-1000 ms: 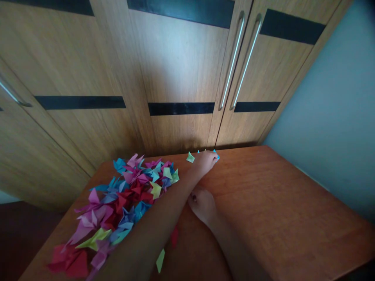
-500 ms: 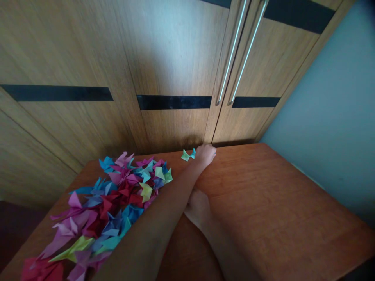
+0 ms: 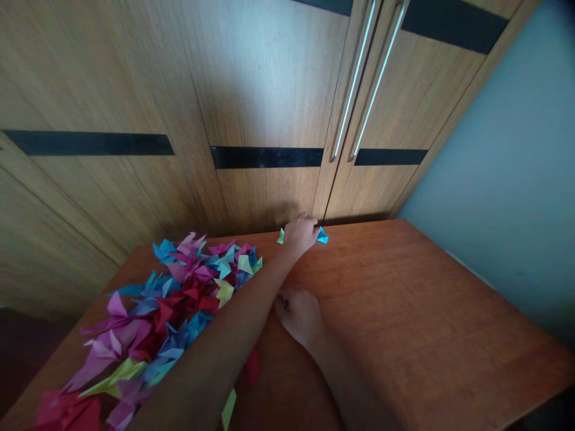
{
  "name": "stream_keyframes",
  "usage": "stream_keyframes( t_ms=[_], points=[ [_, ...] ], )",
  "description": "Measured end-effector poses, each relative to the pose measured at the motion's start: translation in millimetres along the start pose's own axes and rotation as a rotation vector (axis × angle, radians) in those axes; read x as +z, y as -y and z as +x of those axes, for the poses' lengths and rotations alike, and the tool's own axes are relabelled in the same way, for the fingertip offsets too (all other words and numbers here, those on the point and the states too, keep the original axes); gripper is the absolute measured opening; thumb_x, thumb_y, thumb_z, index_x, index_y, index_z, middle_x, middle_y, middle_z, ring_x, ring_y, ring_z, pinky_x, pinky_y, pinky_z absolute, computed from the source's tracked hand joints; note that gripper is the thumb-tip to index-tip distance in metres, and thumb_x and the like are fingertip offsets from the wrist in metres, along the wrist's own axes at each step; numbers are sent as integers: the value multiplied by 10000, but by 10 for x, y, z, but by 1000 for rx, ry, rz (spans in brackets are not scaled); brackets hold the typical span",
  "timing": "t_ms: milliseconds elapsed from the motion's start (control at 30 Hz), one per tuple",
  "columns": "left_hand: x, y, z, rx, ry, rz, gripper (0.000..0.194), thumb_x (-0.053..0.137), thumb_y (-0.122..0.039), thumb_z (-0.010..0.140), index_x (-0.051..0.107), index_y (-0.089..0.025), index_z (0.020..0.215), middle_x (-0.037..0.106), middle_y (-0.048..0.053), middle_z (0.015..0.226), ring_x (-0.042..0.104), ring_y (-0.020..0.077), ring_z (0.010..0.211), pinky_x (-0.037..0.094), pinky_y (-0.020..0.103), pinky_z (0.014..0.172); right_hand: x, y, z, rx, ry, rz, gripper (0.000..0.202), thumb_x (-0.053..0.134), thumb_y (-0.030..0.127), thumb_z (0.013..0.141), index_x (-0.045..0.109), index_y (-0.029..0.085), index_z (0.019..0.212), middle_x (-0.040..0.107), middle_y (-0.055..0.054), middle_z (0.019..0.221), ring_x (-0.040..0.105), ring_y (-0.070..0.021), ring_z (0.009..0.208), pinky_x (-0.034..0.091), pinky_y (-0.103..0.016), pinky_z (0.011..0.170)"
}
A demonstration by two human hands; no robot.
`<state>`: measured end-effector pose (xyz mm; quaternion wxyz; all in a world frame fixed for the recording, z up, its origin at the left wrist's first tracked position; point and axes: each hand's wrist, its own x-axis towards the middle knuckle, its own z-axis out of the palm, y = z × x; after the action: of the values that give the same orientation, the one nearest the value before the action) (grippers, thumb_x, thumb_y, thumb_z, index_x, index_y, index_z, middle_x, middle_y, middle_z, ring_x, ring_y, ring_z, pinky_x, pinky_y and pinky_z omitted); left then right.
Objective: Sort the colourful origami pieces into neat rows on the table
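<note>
My left hand (image 3: 302,232) reaches across to the far edge of the table, its fingers bent and slightly apart with nothing visible in them. Just right of its fingertips stands a small blue folded paper piece (image 3: 322,235). On the hand's other side, a light green folded paper piece (image 3: 281,236) is partly covered by it. My right hand (image 3: 299,314) rests on the table below my left forearm, fingers curled closed; whatever they may hold is hidden. Left of my arms spreads a pile of colourful origami pieces (image 3: 179,293), partly behind the left forearm.
The reddish-brown wooden table (image 3: 404,311) meets a wooden wardrobe (image 3: 265,197) with long metal handles (image 3: 354,84) at the back. A pale blue wall (image 3: 507,179) runs along the right. Red paper (image 3: 253,366) and yellow-green paper (image 3: 229,410) lie beside my left forearm.
My left hand has shifted left along the far edge, uncovering the blue piece at its right and covering part of the pieces at its left. My right hand has moved slightly left.
</note>
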<state>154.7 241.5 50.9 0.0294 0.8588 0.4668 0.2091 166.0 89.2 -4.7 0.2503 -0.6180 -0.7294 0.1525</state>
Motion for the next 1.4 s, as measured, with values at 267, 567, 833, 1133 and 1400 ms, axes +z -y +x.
stream_keyframes(
  t_ms=[267, 567, 833, 1133, 1400],
  points=[
    [-560, 334, -679, -44, -6, 3, 194, 521, -275, 840, 688, -237, 930, 690, 58, 946, 619, 215, 909, 452, 300, 788, -6, 14, -12, -27, -20, 53, 204, 483, 194, 847, 674, 234, 789, 678, -4, 766, 585, -138, 729, 349, -215, 649],
    [-1072, 205, -1819, -34, 91, -43, 152, 533, -282, 828, 666, -278, 901, 704, 33, 867, 650, 217, 829, 465, 284, 706, -34, -170, 27, 45, -109, 82, 208, 473, 226, 862, 680, 234, 857, 691, -24, 826, 612, -149, 750, 386, -216, 662],
    [-990, 355, -2665, -42, 121, -171, 197, 442, -227, 892, 638, -244, 902, 676, 12, 829, 641, 161, 775, 478, 245, 690, -302, -761, 379, 586, -257, -167, 278, 437, 409, 884, 646, 282, 1015, 687, -38, 931, 639, -195, 832, 431, -254, 662],
    [-946, 430, -2837, -45, 52, -345, 174, 450, -221, 905, 623, -238, 887, 668, 18, 867, 629, 150, 806, 486, 241, 733, -364, -986, 883, 699, -263, -252, 344, 453, 446, 875, 571, 209, 1094, 654, -117, 1002, 635, -263, 897, 481, -388, 751],
    [-996, 458, -2835, -40, 33, -367, 180, 461, -207, 895, 636, -245, 906, 664, 11, 831, 628, 149, 777, 483, 239, 694, -334, -1081, 1034, 695, -239, -301, 333, 437, 418, 881, 606, 198, 1066, 649, -128, 1010, 629, -270, 925, 482, -393, 769]
  ],
)
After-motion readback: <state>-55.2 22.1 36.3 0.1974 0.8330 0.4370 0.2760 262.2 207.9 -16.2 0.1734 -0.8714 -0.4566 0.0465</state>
